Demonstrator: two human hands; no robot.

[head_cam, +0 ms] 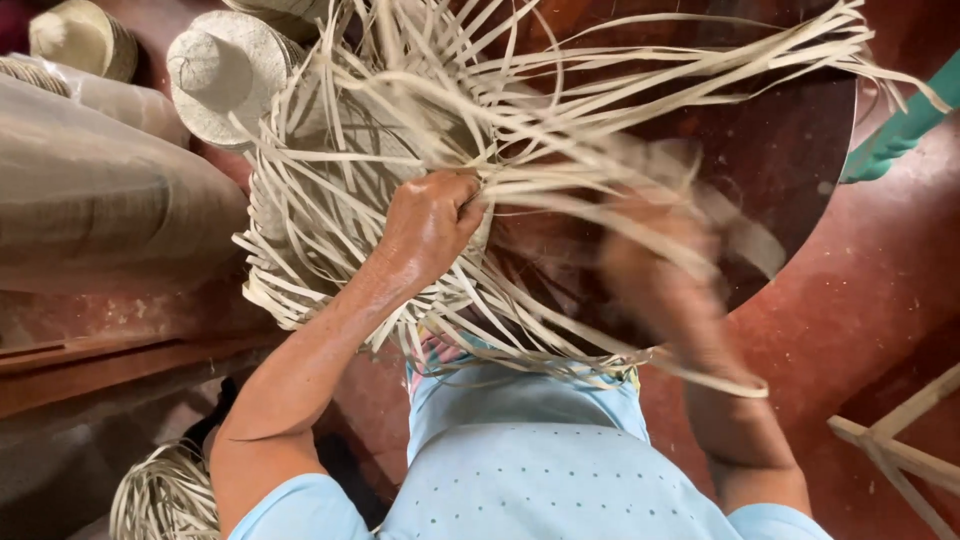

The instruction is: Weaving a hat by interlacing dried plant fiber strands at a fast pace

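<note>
Fingers, left: curled tight into a fist on a bunch of pale straw strips (520,130) right where they meet the woven part; the left hand (432,222) is sharp and easy to read.
Fingers, right: can't be told tbh. The right hand (655,265) is smeared by motion blur, so wide or narrow is anyone's guess, though strips are draped over the wrist.
Where the work is: a half-woven straw hat (330,190) is held up in front of the body, over a dark round bench (790,140), with loose ends fanning out in every direction.
Snag risk: loose strips crossing the right wrist could probably get dragged and kinked if that hand is pulled away fast.
Loosening risk: if the left fist is eased, the tight weave under it could likely slacken.
Breakage risk: thin dry strips look like they'd crack if bent sharply.
Left edge: crowded. A finished straw hat (215,75) and a big cloth-covered bundle (100,190) sit close beside the strips.
Lower left: a coil of straw (160,495) is parked by the elbow.
Right side: open red floor (880,290); a wooden frame (900,450) sits at the lower corner, well apart.
Top right: a teal object (905,125) is nearly touched by the longest strip ends.
</note>
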